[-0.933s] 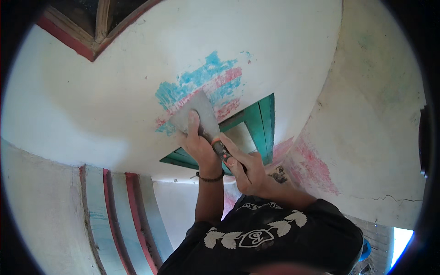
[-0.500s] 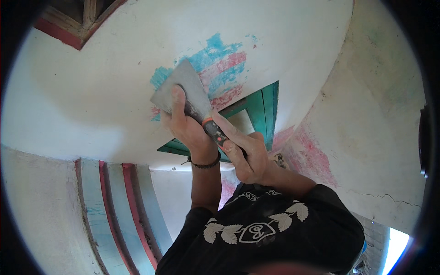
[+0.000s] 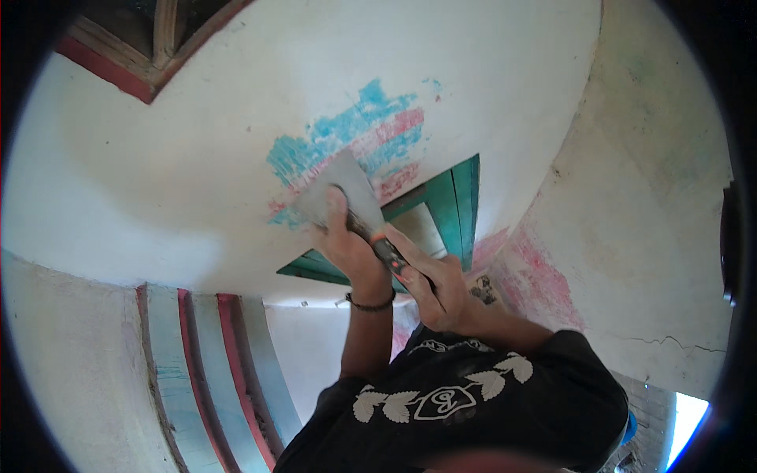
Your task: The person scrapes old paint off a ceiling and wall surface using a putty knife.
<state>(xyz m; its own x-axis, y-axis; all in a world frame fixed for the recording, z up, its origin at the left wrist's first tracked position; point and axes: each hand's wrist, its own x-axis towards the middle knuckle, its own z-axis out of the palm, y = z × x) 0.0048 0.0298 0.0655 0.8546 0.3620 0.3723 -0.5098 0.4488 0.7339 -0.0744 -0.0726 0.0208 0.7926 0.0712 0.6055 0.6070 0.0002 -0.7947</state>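
Note:
A wide scraper (image 3: 359, 181) with a grey metal blade is held up before the wall. Its black handle has orange-red marks and lies in my right hand (image 3: 441, 292), with the fingers wrapped along it. My left hand (image 3: 355, 256) grips the blade from the left, thumb lying on its face. Beside that thumb runs a dark strip on the blade that I cannot make out. Behind the scraper is a patch of blue and pink paint (image 3: 339, 122) on the white wall. The left wrist wears a dark beaded bracelet (image 3: 371, 306).
A green wooden frame (image 3: 453, 193) is set in the wall beyond my hands. At upper left is an opening with a red edge (image 3: 118, 75). Red-edged, pale blue bands (image 3: 209, 370) stand at lower left. The right wall (image 3: 646, 197) carries pink smears and a crack.
Both hands and the scraper sit lower and slightly further right in the picture. The wall features have also shifted down somewhat. The grip of both hands looks the same.

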